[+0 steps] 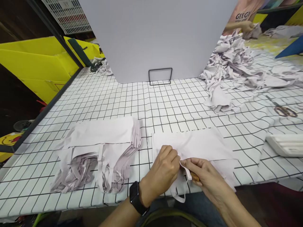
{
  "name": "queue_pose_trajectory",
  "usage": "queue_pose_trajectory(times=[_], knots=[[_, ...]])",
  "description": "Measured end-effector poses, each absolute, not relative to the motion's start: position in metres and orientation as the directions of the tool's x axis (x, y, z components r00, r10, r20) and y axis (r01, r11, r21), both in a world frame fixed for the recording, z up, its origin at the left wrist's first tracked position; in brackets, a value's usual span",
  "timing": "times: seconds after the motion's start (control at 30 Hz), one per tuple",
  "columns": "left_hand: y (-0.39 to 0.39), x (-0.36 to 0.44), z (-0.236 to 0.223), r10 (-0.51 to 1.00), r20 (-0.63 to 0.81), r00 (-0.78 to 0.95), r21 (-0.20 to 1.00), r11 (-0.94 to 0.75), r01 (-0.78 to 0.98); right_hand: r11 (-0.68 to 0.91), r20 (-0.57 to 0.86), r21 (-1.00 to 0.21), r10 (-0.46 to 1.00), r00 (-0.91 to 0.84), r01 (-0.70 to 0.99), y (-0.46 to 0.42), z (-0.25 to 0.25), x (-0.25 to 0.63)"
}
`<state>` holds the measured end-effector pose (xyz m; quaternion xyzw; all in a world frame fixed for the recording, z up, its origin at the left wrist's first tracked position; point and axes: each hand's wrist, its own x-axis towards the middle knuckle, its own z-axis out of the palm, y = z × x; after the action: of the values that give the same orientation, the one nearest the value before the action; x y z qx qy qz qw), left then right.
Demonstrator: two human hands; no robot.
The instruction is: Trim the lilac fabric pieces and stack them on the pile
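A pale pinkish strappy garment (196,142) lies folded flat near the table's front edge, its thin strap (187,172) hanging toward me. My left hand (163,167), with a black watch on the wrist, is closed in a pinch at the garment's strap. Just beside it, the fingers of my right hand (205,175) pinch the same strap. An orange-handled tool (195,177) sits within the right palm; its working end is hidden. To the left rests a neat stack of similar garments (101,130), straps bunched along its front.
Behind stands a large grey panel (156,34) with a wire stand (160,77) at its foot. Loose cloth (227,63) is heaped back right, near another person's hand (247,26). Scissors (284,111) and a white tray (285,145) lie right; yellow bins (35,60) stand left.
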<state>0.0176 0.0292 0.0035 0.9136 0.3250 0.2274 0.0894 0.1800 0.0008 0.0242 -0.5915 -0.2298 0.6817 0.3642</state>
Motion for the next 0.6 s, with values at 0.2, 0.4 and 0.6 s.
queue_pose_trajectory(times=[0.2, 0.4, 0.6], knots=[[0.030, 0.016, 0.003, 0.640, 0.314, 0.702, 0.286, -0.768, 0.573, -0.602, -0.603, -0.792, 0.797, -0.025, -0.103, -0.002, 0.027, 0.170], [0.015, -0.008, 0.025, 0.740, 0.259, 0.621, 0.478, -0.657, 0.583, -0.395, -0.363, -0.855, 0.919, 0.156, 0.337, -0.009, 0.036, 0.227], [0.045, -0.010, 0.022, 0.877, 0.310, 0.368, 0.464, -0.477, 0.746, -0.402, -0.017, -0.540, 0.883, 0.468, 0.740, 0.060, 0.034, 0.293]])
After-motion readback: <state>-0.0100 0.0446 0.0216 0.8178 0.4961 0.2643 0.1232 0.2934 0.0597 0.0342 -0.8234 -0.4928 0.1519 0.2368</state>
